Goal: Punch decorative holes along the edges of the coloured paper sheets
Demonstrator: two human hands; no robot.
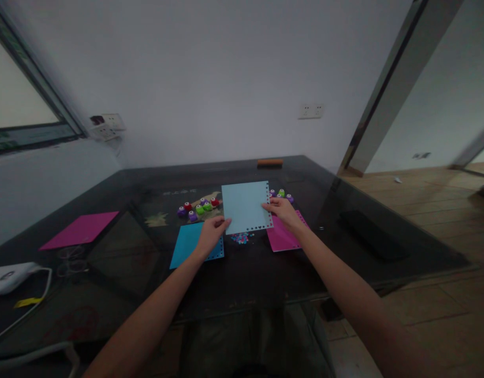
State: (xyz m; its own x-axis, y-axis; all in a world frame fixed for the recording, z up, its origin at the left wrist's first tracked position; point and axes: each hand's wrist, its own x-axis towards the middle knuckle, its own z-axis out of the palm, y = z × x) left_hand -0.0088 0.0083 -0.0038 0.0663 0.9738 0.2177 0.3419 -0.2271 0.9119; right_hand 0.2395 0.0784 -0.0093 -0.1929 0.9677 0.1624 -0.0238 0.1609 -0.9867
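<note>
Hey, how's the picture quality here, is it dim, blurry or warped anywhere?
Head view: dim overall, with the dark glass table swallowing detail. The door frame and window edges bow outward, a wide-lens warp. The pale blue sheet, held by the left hand and right hand, is the brightest, clearest thing. The small punches look soft. Faint reflections show on the glass at left.

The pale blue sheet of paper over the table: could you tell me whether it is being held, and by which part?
Yes. The left hand pinches the pale blue sheet at its lower left corner, and the right hand holds its punched right edge.
</note>
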